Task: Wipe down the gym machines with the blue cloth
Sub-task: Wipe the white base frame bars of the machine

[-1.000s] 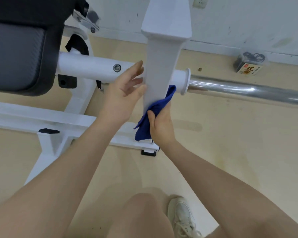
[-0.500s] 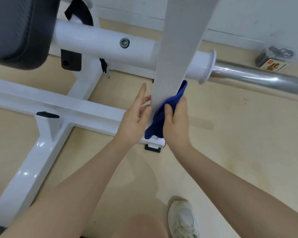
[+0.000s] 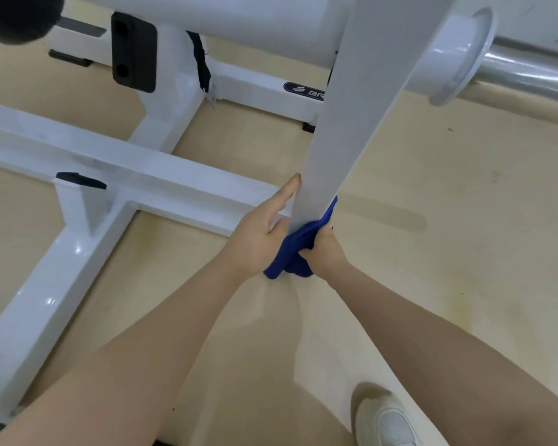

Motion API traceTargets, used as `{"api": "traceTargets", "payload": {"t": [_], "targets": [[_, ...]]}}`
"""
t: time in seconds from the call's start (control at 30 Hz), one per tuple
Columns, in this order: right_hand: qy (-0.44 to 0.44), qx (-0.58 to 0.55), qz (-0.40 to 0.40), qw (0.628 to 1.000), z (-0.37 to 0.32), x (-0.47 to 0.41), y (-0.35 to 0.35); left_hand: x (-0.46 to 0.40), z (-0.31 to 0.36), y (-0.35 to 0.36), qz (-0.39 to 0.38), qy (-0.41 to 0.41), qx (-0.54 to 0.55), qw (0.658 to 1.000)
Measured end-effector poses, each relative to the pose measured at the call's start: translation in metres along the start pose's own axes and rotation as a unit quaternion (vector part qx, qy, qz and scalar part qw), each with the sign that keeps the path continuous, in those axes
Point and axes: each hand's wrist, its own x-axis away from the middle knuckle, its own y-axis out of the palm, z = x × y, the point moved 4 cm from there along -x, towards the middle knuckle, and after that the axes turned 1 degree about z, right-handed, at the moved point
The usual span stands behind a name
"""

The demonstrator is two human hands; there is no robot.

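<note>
I am holding the blue cloth bunched against the lower end of a white upright post of the gym machine, low down near the floor. Part of the cloth is wrapping round the right side of the post, and the rest is hanging in folds below my fingers, nearly reaching the tan floor. My right hand is gripping the cloth, fingers curled into it and pressing it to the post. My left hand is lying flat against the left side of the same post, fingers straight and together, pointing up along the metal, holding nothing; its heel is touching the cloth.

The post is rising up and to the right toward the top edge of the view, where it is meeting a thick white tube with a white flange. A chrome bar is running out from that flange toward the right edge. Behind my left hand a white base beam is crossing the floor from the left edge, and another white beam is branching off it toward the lower left corner. A black rubber stop is sitting on the frame near the top left, with a dark pad at the top left corner, too blurred to make out. My white shoe is standing on the floor at the bottom edge, right of centre, between my two forearms.
</note>
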Motion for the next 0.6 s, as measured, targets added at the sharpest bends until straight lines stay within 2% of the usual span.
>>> {"api": "traceTargets", "payload": {"t": [0.03,0.1,0.17,0.27,0.3,0.4,0.47,0.6], "targets": [[-0.028,0.006,0.030,0.999,0.006,-0.002,0.000,0.000,-0.007,0.005,0.002,-0.007,0.008,1.000],[-0.040,-0.068,0.066,0.995,0.006,0.000,-0.007,-0.003,-0.018,0.014,0.012,-0.015,0.036,0.999],[-0.077,-0.145,0.130,0.978,0.001,0.001,-0.021,-0.005,-0.022,0.020,0.024,-0.014,0.058,0.998],[-0.155,-0.181,0.214,0.947,-0.004,0.013,-0.033,-0.010,-0.025,0.026,0.026,-0.026,0.104,0.994],[-0.152,-0.173,0.210,0.950,-0.003,0.014,-0.027,-0.011,-0.026,0.027,0.025,-0.028,0.111,0.993],[-0.061,-0.121,0.118,0.984,0.007,0.002,0.008,-0.011,-0.026,0.026,0.028,-0.039,0.103,0.994],[-0.032,-0.112,0.121,0.986,0.010,-0.005,0.013,-0.012,-0.026,0.023,0.022,-0.034,0.091,0.995],[-0.100,-0.138,0.152,0.974,-0.004,0.015,-0.023,-0.009,-0.026,0.021,0.017,-0.021,0.056,0.998]]}}
